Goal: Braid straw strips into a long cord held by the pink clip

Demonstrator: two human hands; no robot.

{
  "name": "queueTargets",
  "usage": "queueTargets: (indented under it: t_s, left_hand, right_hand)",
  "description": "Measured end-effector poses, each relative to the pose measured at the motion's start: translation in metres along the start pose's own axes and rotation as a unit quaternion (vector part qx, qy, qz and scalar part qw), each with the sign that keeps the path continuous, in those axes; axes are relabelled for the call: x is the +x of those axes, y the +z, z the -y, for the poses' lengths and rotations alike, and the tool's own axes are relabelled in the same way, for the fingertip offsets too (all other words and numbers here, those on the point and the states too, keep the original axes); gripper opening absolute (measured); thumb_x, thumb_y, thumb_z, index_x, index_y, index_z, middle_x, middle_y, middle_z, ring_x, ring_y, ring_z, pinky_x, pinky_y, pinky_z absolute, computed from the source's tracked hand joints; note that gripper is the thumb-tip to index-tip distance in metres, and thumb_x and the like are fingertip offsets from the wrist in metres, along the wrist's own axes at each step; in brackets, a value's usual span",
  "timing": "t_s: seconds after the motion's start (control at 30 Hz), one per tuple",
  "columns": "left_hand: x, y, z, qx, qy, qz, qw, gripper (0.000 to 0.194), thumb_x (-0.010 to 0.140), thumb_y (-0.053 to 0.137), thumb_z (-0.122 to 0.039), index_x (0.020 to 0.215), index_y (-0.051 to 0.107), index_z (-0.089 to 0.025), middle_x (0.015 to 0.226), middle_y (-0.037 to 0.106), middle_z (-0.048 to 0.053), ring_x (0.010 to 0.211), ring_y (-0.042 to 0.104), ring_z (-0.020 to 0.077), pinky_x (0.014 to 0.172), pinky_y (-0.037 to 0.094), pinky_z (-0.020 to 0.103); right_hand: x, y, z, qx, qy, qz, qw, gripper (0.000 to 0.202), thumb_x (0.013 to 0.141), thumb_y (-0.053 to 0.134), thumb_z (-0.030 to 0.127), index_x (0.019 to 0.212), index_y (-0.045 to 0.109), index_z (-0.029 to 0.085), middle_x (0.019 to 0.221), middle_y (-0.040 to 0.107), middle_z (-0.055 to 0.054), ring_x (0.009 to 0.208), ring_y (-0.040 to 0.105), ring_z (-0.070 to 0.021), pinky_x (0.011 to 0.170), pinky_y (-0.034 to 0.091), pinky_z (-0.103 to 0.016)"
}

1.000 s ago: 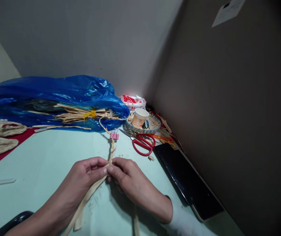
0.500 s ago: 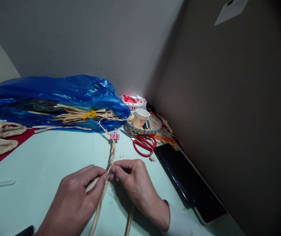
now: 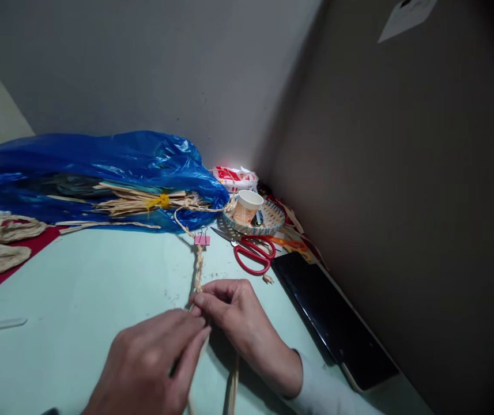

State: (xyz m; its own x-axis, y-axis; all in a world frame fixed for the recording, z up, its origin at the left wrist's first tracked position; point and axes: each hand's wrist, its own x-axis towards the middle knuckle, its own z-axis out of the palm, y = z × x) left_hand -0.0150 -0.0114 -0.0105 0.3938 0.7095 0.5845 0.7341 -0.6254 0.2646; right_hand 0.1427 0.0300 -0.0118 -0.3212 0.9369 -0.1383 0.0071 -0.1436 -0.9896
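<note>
A pale straw braid (image 3: 199, 268) runs toward me from a pink binder clip (image 3: 202, 240). At its near end my right hand (image 3: 238, 323) is closed, thumb and fingertips pinching the strands. My left hand (image 3: 151, 357) is pinched just below and left of it, closed on a straw strand that is mostly hidden by the fingers. Loose straw strands (image 3: 232, 383) hang down under my right hand. Beyond the clip, a thin braided cord (image 3: 181, 218) curves toward a small basket.
Red-handled scissors (image 3: 253, 255) lie right of the braid, near a black tablet (image 3: 337, 323). A woven basket (image 3: 275, 216) holds a paper cup (image 3: 248, 206). A blue plastic bag (image 3: 100, 153) with a tied straw bundle (image 3: 143, 202) lies at the back; woven straw pieces (image 3: 4, 256) sit left.
My left hand has moved right and slightly down, drawing its strand across below my right hand. My right hand keeps its pinch at the braid's end, nearly in place.
</note>
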Motion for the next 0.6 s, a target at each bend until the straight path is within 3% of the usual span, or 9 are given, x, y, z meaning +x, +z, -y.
queueTargets:
  t_s: [0.03, 0.07, 0.13, 0.17, 0.23, 0.3, 0.37, 0.43, 0.6]
  left_hand:
    - [0.006, -0.003, 0.003, -0.054, -0.097, 0.05, 0.993, 0.032, 0.096, 0.049, -0.025, 0.07, 0.068, -0.021, 0.067, 0.073, 0.0, 0.061, 0.07, 0.0147, 0.059, 0.052, 0.022]
    - [0.012, -0.005, 0.006, -0.092, -0.189, 0.059, 0.976, 0.035, 0.095, 0.05, -0.032, 0.065, 0.065, -0.022, 0.063, 0.07, -0.001, 0.059, 0.067, 0.0148, 0.056, 0.05, 0.023]
    - [0.023, -0.007, 0.015, -0.173, -0.322, 0.058, 0.929, 0.024, 0.088, 0.058, -0.041, 0.075, 0.067, -0.023, 0.073, 0.072, 0.0, 0.068, 0.067, 0.0175, 0.063, 0.05, 0.025]
    - [0.026, -0.006, 0.019, -0.252, -0.357, 0.08, 0.896, 0.021, 0.086, 0.06, -0.043, 0.083, 0.067, -0.023, 0.076, 0.072, 0.0, 0.073, 0.068, 0.0184, 0.067, 0.051, 0.026]
    - [0.029, -0.003, 0.025, -0.418, -0.37, 0.156, 0.815, 0.023, 0.085, 0.062, -0.043, 0.092, 0.065, -0.021, 0.073, 0.071, 0.0, 0.072, 0.067, 0.0187, 0.07, 0.051, 0.028]
    - [0.028, 0.002, 0.029, -0.532, -0.353, 0.229, 0.735, 0.023, 0.088, 0.06, -0.042, 0.089, 0.062, -0.019, 0.065, 0.067, -0.001, 0.059, 0.063, 0.015, 0.063, 0.049, 0.026]
    - [0.025, 0.004, 0.031, -0.574, -0.361, 0.261, 0.687, 0.024, 0.089, 0.061, -0.041, 0.083, 0.061, -0.018, 0.065, 0.063, -0.002, 0.048, 0.052, 0.0091, 0.05, 0.04, 0.022]
    - [0.024, 0.003, 0.032, -0.578, -0.386, 0.263, 0.669, 0.023, 0.089, 0.063, -0.039, 0.084, 0.063, -0.017, 0.072, 0.06, -0.002, 0.048, 0.044, 0.0057, 0.044, 0.03, 0.019]
    - [0.025, -0.002, 0.031, -0.551, -0.412, 0.26, 0.677, 0.024, 0.091, 0.059, -0.038, 0.083, 0.064, -0.015, 0.065, 0.046, -0.006, 0.048, 0.023, 0.0053, 0.042, 0.014, 0.021]
  right_hand:
    - [-0.001, -0.001, 0.001, -0.007, 0.0, -0.002, 1.0, 0.023, 0.084, 0.063, 0.027, 0.068, 0.07, 0.011, 0.062, 0.059, -0.001, 0.06, 0.044, -0.0105, 0.06, 0.033, -0.024]
    - [-0.001, -0.001, 0.003, -0.011, 0.002, -0.002, 1.0, 0.024, 0.084, 0.063, 0.027, 0.068, 0.071, 0.011, 0.06, 0.058, 0.0, 0.059, 0.042, -0.0099, 0.059, 0.032, -0.023]
    - [-0.004, -0.001, 0.006, 0.003, 0.007, 0.003, 1.0, 0.026, 0.085, 0.062, 0.027, 0.067, 0.071, 0.011, 0.061, 0.059, -0.001, 0.057, 0.041, -0.0091, 0.06, 0.033, -0.023]
    - [-0.005, -0.001, 0.007, 0.024, 0.008, 0.014, 1.0, 0.026, 0.085, 0.062, 0.027, 0.067, 0.071, 0.011, 0.06, 0.06, -0.001, 0.056, 0.042, -0.0091, 0.061, 0.034, -0.023]
    - [-0.006, 0.0, 0.01, 0.079, -0.001, 0.061, 0.995, 0.029, 0.087, 0.06, 0.031, 0.069, 0.071, 0.011, 0.057, 0.059, -0.001, 0.054, 0.047, -0.0103, 0.062, 0.038, -0.024]
    - [-0.006, 0.0, 0.011, 0.115, -0.016, 0.114, 0.987, 0.035, 0.09, 0.057, 0.039, 0.073, 0.07, 0.012, 0.052, 0.056, -0.001, 0.053, 0.051, -0.0128, 0.064, 0.042, -0.026]
    - [-0.005, -0.002, 0.013, 0.11, -0.031, 0.133, 0.984, 0.04, 0.09, 0.058, 0.046, 0.071, 0.07, 0.013, 0.054, 0.058, -0.002, 0.056, 0.056, -0.0149, 0.068, 0.045, -0.028]
    - [-0.004, -0.005, 0.014, 0.075, -0.038, 0.127, 0.988, 0.042, 0.089, 0.06, 0.047, 0.066, 0.069, 0.013, 0.059, 0.062, -0.004, 0.062, 0.059, -0.016, 0.075, 0.047, -0.029]
    - [-0.005, -0.009, 0.012, 0.007, -0.026, 0.102, 0.994, 0.032, 0.09, 0.056, 0.029, 0.064, 0.067, 0.013, 0.067, 0.064, -0.004, 0.066, 0.055, -0.014, 0.071, 0.043, -0.025]
